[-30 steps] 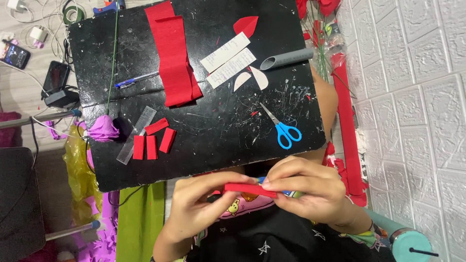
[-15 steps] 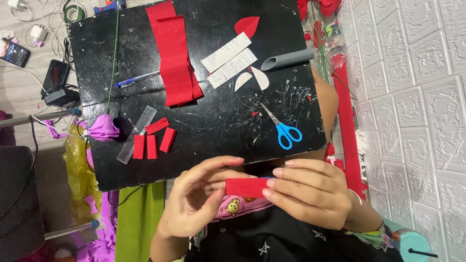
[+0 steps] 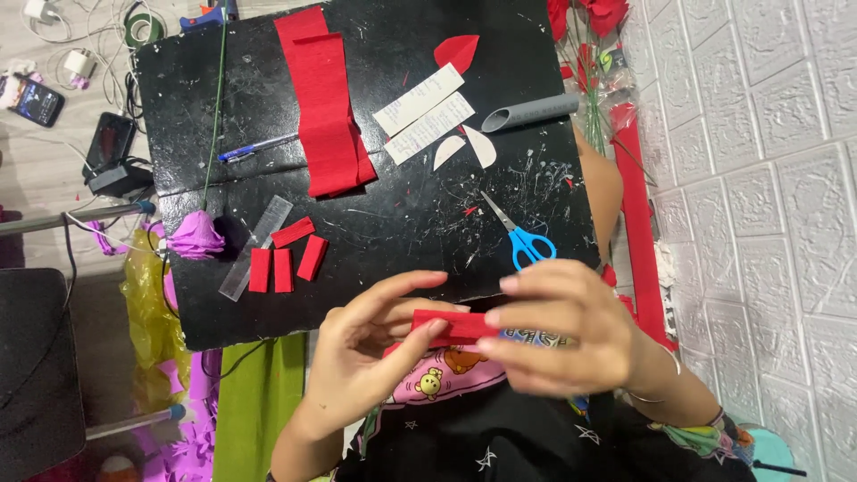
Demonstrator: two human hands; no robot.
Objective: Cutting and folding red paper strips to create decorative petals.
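Folding appears to be the step in hand: left hand (image 3: 375, 348) and right hand (image 3: 558, 335) pinch, with their fingers closed on it, a red paper strip (image 3: 451, 326) held below the black surface (image 3: 375, 223), so the next move likely calls for even creasing pressure.

We see two white printed paper slips (image 3: 420, 112) just right of the red strip (image 3: 326, 107); two dark phones (image 3: 36, 100) lie far left.

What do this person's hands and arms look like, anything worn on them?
Both hands are bare: no gloves, no rings that show. The left hand and its forearm are uncovered. The right hand has a thin bracelet at the wrist, and a colourful patterned sleeve starts further up that arm. The nails look short and unpainted.
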